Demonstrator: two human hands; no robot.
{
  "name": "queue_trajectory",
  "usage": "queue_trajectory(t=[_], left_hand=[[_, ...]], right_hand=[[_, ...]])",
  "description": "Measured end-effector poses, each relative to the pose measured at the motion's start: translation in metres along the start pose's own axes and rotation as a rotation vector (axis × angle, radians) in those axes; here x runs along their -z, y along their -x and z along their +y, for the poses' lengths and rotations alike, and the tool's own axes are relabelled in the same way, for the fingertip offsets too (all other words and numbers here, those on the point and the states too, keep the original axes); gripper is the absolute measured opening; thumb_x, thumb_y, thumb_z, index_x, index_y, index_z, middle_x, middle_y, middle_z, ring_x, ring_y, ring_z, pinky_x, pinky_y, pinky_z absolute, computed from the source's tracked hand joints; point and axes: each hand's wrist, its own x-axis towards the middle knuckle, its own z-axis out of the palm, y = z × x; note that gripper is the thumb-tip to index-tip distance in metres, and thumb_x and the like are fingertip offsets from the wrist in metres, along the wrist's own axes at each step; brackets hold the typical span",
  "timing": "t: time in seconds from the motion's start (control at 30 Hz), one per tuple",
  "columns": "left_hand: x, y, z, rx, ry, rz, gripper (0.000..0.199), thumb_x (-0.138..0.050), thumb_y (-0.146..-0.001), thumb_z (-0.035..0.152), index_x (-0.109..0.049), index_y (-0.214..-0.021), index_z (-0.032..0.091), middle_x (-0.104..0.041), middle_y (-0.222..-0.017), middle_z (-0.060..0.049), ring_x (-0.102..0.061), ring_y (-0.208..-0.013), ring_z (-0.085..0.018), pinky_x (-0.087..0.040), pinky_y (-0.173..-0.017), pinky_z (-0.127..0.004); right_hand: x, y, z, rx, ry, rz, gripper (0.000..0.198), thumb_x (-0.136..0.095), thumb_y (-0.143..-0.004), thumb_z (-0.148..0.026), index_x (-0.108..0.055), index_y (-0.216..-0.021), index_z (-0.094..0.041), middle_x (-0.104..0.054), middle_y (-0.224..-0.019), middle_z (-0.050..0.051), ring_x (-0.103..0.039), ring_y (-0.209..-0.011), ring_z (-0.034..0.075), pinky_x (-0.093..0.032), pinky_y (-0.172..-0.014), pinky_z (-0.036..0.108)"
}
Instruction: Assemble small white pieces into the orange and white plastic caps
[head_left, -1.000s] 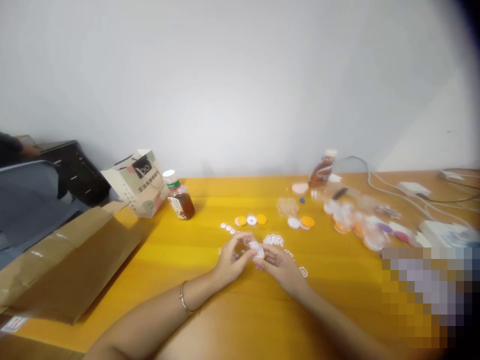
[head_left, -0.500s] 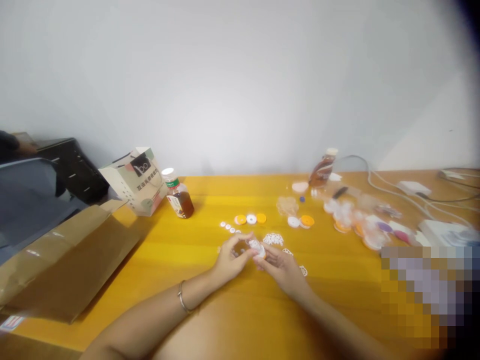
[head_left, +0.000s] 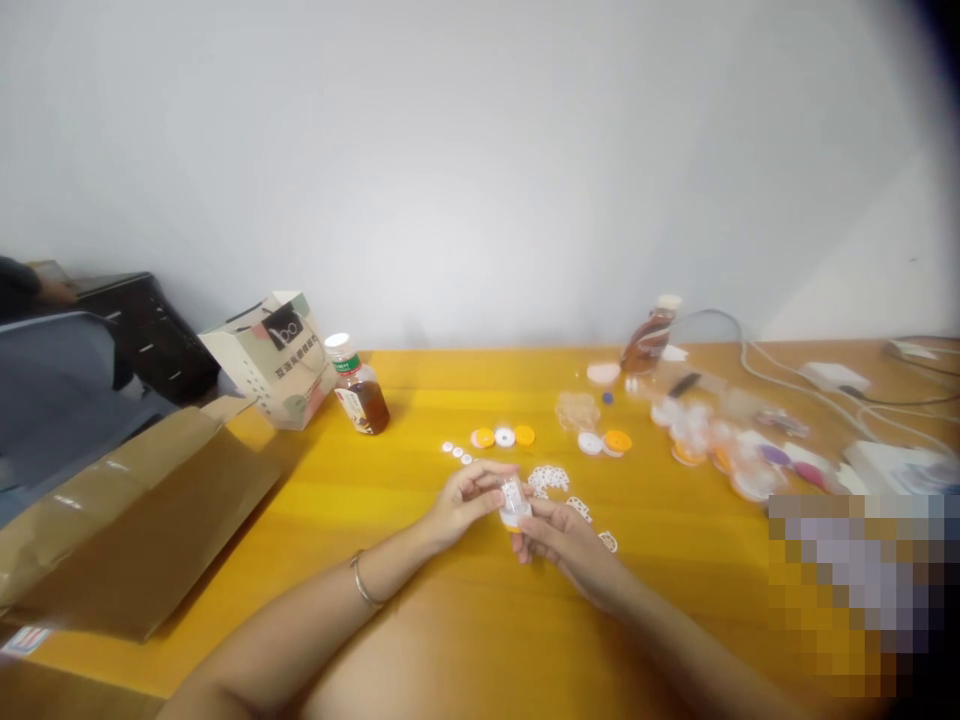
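Between my hands, over the middle of the table, is a small clear-and-white plastic container (head_left: 514,500) with an orange band at its bottom. It stands nearly upright. My left hand (head_left: 466,502) pinches its upper part with thumb and fingers. Around its lower part closes my right hand (head_left: 568,545). Just behind them lies a cluster of white perforated discs (head_left: 550,477), with a single white cut-out disc (head_left: 608,542) right of my right hand. A row of orange and white round caps (head_left: 505,437) lies further back, and small white rings (head_left: 457,452) are to their left.
At the left stand a cardboard box (head_left: 142,540), a paper bag (head_left: 281,370) and a bottle of brown liquid (head_left: 361,395). Another bottle (head_left: 651,340) stands back right, near plastic-wrapped round pieces (head_left: 690,430) and white cables (head_left: 802,390). A person's hand (head_left: 56,291) shows at far left.
The container has turned more upright and now shows more of itself. My left fingers have shifted onto its upper part; my right hand has moved slightly lower.
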Motion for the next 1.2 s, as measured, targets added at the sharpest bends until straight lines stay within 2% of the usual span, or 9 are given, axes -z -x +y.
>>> queue_trajectory(t=[0.13, 0.33, 0.47, 0.57, 0.8, 0.97, 1.0, 1.13, 1.2], left_hand=[[0.001, -0.001, 0.0, -0.013, -0.099, 0.034, 0.041, -0.057, -0.075, 0.037, -0.048, -0.108, 0.014, -0.061, -0.098, -0.013, -0.058, -0.09, -0.021, -0.043, -0.081, -0.034], [0.0, 0.0, -0.003, -0.127, -0.342, 0.12, 0.036, -0.06, -0.073, 0.033, -0.052, -0.101, 0.012, -0.06, -0.091, -0.009, -0.056, -0.086, -0.018, -0.041, -0.081, -0.031], [-0.01, 0.003, -0.002, -0.148, -0.463, 0.26, 0.028, -0.061, -0.071, 0.032, -0.053, -0.091, 0.014, -0.059, -0.084, -0.005, -0.055, -0.08, -0.015, -0.041, -0.076, -0.027], [-0.015, 0.004, -0.003, -0.132, -0.471, 0.356, 0.026, -0.063, -0.069, 0.031, -0.05, -0.085, 0.015, -0.058, -0.078, -0.002, -0.054, -0.074, -0.013, -0.041, -0.073, -0.026], [-0.004, -0.001, -0.005, -0.121, -0.269, 0.262, 0.025, -0.064, -0.07, 0.031, -0.054, -0.086, 0.015, -0.06, -0.084, -0.005, -0.054, -0.082, -0.016, -0.039, -0.08, -0.028], [-0.002, -0.003, 0.005, 0.036, 0.087, -0.068, 0.039, -0.057, -0.075, 0.038, -0.051, -0.106, 0.015, -0.058, -0.098, -0.012, -0.055, -0.09, -0.022, -0.039, -0.08, -0.034], [-0.002, -0.003, 0.007, 0.04, 0.107, -0.091, 0.042, -0.056, -0.075, 0.04, -0.051, -0.108, 0.015, -0.057, -0.101, -0.012, -0.054, -0.092, -0.022, -0.039, -0.08, -0.034], [-0.003, -0.005, 0.006, -0.052, 0.036, 0.081, 0.044, -0.066, -0.067, 0.033, -0.051, -0.106, 0.018, -0.055, -0.097, -0.008, -0.052, -0.089, -0.018, -0.039, -0.076, -0.026], [-0.003, -0.005, 0.004, -0.052, 0.068, 0.108, 0.043, -0.064, -0.07, 0.03, -0.048, -0.108, 0.019, -0.056, -0.092, -0.006, -0.053, -0.084, -0.016, -0.04, -0.074, -0.026]], right_hand=[[-0.001, 0.0, -0.002, -0.003, 0.063, 0.041, 0.027, -0.057, -0.072, -0.043, -0.056, -0.074, -0.016, -0.059, -0.063, 0.002, -0.053, -0.054, 0.011, -0.044, -0.057, 0.025], [-0.006, 0.0, -0.007, 0.045, 0.22, 0.086, 0.025, -0.056, -0.073, -0.041, -0.057, -0.079, -0.017, -0.056, -0.061, -0.001, -0.053, -0.056, 0.012, -0.044, -0.059, 0.025], [-0.01, 0.002, -0.007, 0.092, 0.257, 0.143, 0.023, -0.055, -0.074, -0.038, -0.057, -0.088, -0.02, -0.054, -0.062, -0.003, -0.051, -0.057, 0.012, -0.044, -0.06, 0.025], [-0.01, 0.003, -0.007, 0.111, 0.263, 0.132, 0.021, -0.056, -0.074, -0.036, -0.057, -0.088, -0.021, -0.054, -0.063, -0.003, -0.051, -0.059, 0.012, -0.044, -0.062, 0.026], [-0.004, 0.0, -0.009, 0.037, 0.186, 0.074, 0.023, -0.058, -0.072, -0.04, -0.056, -0.075, -0.017, -0.057, -0.06, -0.001, -0.053, -0.054, 0.012, -0.042, -0.058, 0.025], [-0.004, 0.002, -0.005, 0.015, -0.022, 0.005, 0.027, -0.053, -0.076, -0.042, -0.055, -0.073, -0.015, -0.058, -0.062, 0.001, -0.052, -0.053, 0.011, -0.042, -0.056, 0.025], [-0.004, 0.002, -0.005, 0.021, -0.031, -0.002, 0.027, -0.053, -0.076, -0.042, -0.055, -0.073, -0.015, -0.058, -0.062, 0.001, -0.052, -0.053, 0.011, -0.042, -0.056, 0.025], [-0.005, 0.002, -0.008, 0.05, 0.071, 0.03, 0.024, -0.056, -0.075, -0.04, -0.055, -0.074, -0.016, -0.058, -0.062, 0.0, -0.052, -0.054, 0.01, -0.04, -0.056, 0.024], [-0.005, 0.001, -0.009, 0.056, 0.098, 0.045, 0.024, -0.056, -0.075, -0.04, -0.055, -0.073, -0.016, -0.058, -0.062, 0.0, -0.052, -0.054, 0.01, -0.04, -0.056, 0.024]])
